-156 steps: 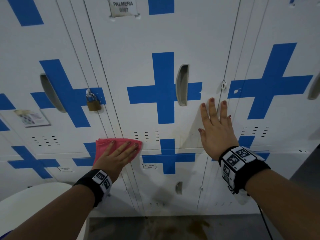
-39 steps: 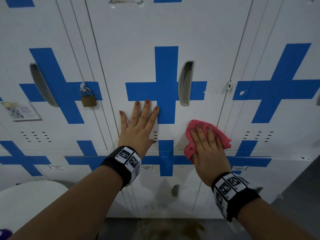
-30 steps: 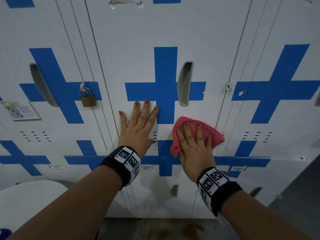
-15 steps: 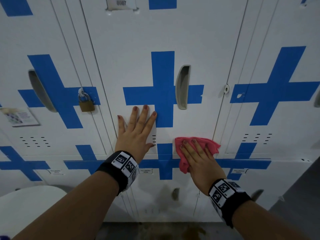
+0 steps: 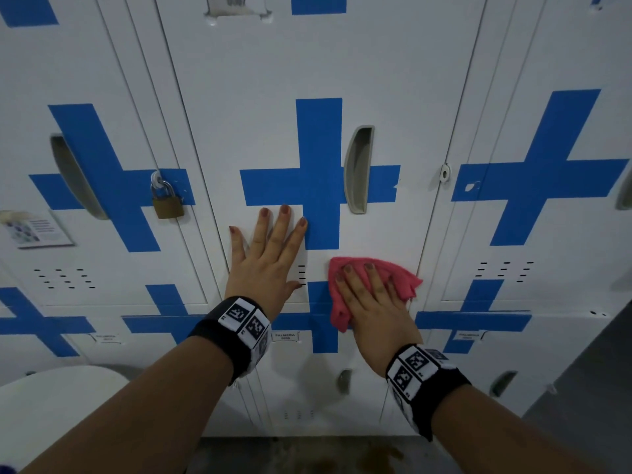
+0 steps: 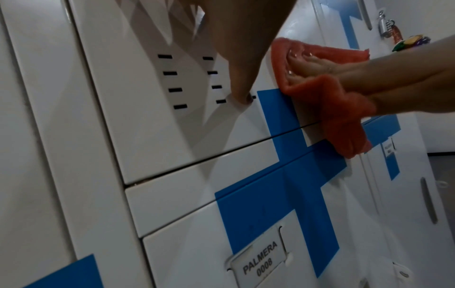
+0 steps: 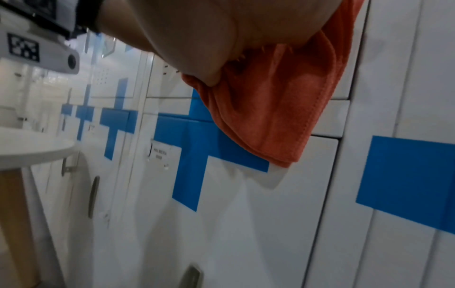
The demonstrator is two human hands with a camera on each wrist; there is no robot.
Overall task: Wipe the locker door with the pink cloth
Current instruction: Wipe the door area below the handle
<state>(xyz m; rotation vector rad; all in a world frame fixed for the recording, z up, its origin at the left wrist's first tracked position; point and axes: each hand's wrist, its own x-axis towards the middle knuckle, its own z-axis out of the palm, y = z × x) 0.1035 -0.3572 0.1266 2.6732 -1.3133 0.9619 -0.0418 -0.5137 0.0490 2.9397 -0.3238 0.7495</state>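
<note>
The white locker door point(image 5: 307, 63) with a blue cross fills the middle of the head view. My right hand point(image 5: 372, 299) presses the pink cloth point(image 5: 403, 278) flat against the door's lower right part, fingers straight over it. The cloth point(image 6: 344, 109) bunches under that hand in the left wrist view and hangs below the palm as an orange-pink fold point(image 7: 270, 109) in the right wrist view. My left hand point(image 5: 270, 254) lies flat and bare on the door, left of the cloth, fingers spread beside the vent slots point(image 5: 301, 275).
A recessed grey handle point(image 5: 357, 169) sits above the cloth. A brass padlock point(image 5: 167, 200) hangs on the left locker. Lower lockers with name tags point(image 5: 285, 336) lie beneath. A white rounded surface point(image 5: 61, 398) juts in at bottom left. A keyring point(image 6: 391, 29) hangs further right.
My right hand slid the cloth left, then down along the door's lower part over the last second. The left hand stayed flat in the same spot. Earlier, the left hand held the cloth.
</note>
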